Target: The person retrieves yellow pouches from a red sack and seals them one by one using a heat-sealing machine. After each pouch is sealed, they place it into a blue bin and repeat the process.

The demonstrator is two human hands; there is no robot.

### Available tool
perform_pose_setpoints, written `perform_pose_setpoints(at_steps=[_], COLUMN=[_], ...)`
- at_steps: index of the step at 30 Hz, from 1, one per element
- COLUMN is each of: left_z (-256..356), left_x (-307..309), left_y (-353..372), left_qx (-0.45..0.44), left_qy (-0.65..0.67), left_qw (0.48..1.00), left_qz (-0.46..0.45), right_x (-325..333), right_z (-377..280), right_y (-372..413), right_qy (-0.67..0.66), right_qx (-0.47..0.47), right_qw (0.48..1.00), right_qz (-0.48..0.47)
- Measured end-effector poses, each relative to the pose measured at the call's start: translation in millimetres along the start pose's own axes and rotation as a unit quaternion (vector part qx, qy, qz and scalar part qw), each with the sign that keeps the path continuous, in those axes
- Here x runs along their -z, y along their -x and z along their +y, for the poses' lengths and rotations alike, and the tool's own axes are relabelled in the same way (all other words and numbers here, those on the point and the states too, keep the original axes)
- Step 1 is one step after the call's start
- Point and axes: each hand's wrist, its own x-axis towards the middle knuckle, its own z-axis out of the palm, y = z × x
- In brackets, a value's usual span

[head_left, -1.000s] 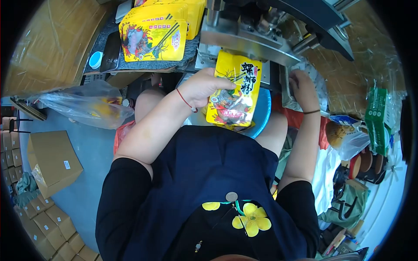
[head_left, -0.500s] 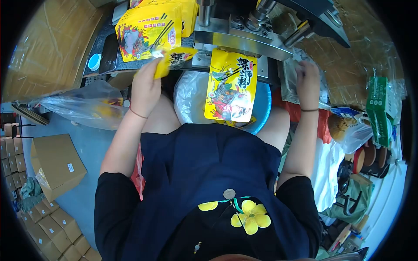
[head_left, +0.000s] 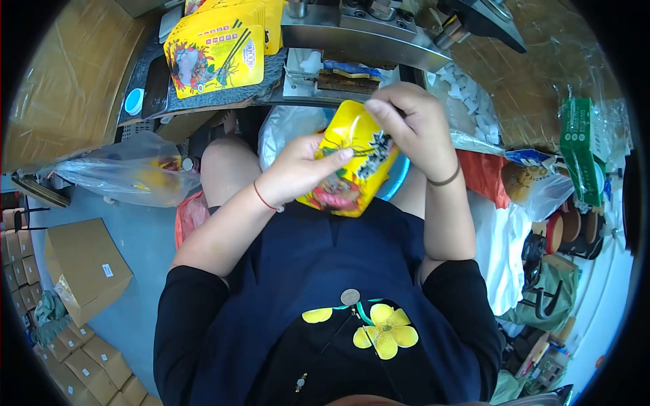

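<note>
Both of my hands are on a yellow printed food pouch (head_left: pixel 353 177), tilted above my lap in front of the press. My left hand (head_left: pixel 301 166) grips its left side, thumb lying across the printed front. At the upper right edge, my right hand (head_left: pixel 414 128) pinches the pouch between thumb and curled fingers. Behind the hands is the metal press (head_left: pixel 365 39), with a small slotted block (head_left: pixel 347 80) beneath its bar. A stack of similar yellow pouches (head_left: pixel 220 61) lies on the bench to the left. Part of a blue basin (head_left: pixel 399 177) shows behind the held pouch.
A dark phone-like slab (head_left: pixel 156 89) and a blue-white round cap (head_left: pixel 134 101) lie near the bench's left edge. White scraps (head_left: pixel 467 101) are heaped right of the press. Cardboard boxes (head_left: pixel 91 267) stand on the floor at left; a green box (head_left: pixel 579 145) is at right.
The pouch at the press is gone from there. My left hand has come from beside the stack to the centre, and my right hand has moved left; both now hold a pouch.
</note>
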Motion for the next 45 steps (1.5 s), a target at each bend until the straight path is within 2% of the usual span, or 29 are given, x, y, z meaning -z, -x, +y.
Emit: perform_pose_setpoints(at_steps=[1,3,6,7,8,10,13,16,17,19,22,28,29,32,33,34,35,36,37,38,40,43,44,45], left_z=[-7,-13,-19,-19,-19,-18,-17,-22,-24,-26,-12,13,13,15,4,7,13,23,36,40,25,11,11,13], left_x=[1,-6,-6,-7,-9,-13,-14,-13,-10,1,19,37,36,28,34,52,77,97,125,132,144,139,132,119], left_y=[-3,-6,-12,-15,-16,-15,-15,-18,-19,-24,-37,-58,-58,-53,-56,-55,-49,-40,-33,-18,4,23,25,24], left_qx=[0.015,0.027,0.014,0.002,0.010,0.024,0.077,0.106,0.103,0.091,0.057,0.074,0.062,0.032,-0.095,-0.122,-0.141,-0.275,-0.370,-0.275,-0.209,-0.204,-0.200,-0.189], left_qy=[0.035,0.028,-0.025,-0.043,-0.020,0.025,0.089,0.135,0.143,0.142,0.195,0.183,0.178,0.176,0.069,-0.117,-0.298,-0.405,-0.601,-0.720,-0.795,-0.702,-0.578,-0.439], left_qw=[0.998,0.999,0.999,0.998,0.999,0.999,0.991,0.983,0.982,0.985,0.979,0.980,0.982,0.982,0.990,0.965,0.892,0.774,0.573,0.504,0.514,0.622,0.736,0.830], left_qz=[-0.051,-0.038,-0.042,-0.046,-0.044,-0.037,-0.061,-0.070,-0.065,-0.037,-0.006,0.030,0.020,0.066,0.080,0.199,0.309,0.402,0.417,0.390,0.245,0.282,0.289,0.288], right_x=[5,12,18,16,15,22,31,30,37,59,75,69,67,62,63,63,64,69,71,73,78,70,60,46], right_z=[8,8,0,5,1,4,15,28,37,73,123,157,155,145,140,137,138,141,142,131,105,99,87,66], right_y=[0,1,4,2,4,6,6,12,15,14,35,40,39,42,41,41,43,47,50,52,52,62,58,49], right_qy=[0.029,0.033,-0.077,-0.044,-0.028,0.063,0.083,0.047,0.157,0.358,0.436,0.374,0.377,0.383,0.382,0.382,0.369,0.356,0.343,0.323,0.283,0.070,0.042,0.014], right_qx=[0.016,0.017,-0.109,-0.049,-0.073,-0.059,-0.036,-0.005,-0.037,-0.068,-0.194,-0.172,-0.173,-0.199,-0.219,-0.239,-0.211,-0.182,-0.154,-0.161,-0.172,-0.204,-0.162,-0.120], right_qw=[0.999,0.999,0.989,0.996,0.997,0.995,0.988,0.995,0.986,0.929,0.879,0.911,0.910,0.902,0.897,0.893,0.904,0.914,0.923,0.928,0.937,0.963,0.977,0.987], right_qz=[-0.008,-0.014,0.069,0.056,0.018,-0.040,-0.128,-0.087,-0.033,0.059,-0.009,-0.007,0.007,0.028,0.021,0.014,0.036,0.060,0.085,0.094,0.110,0.161,0.133,0.106])
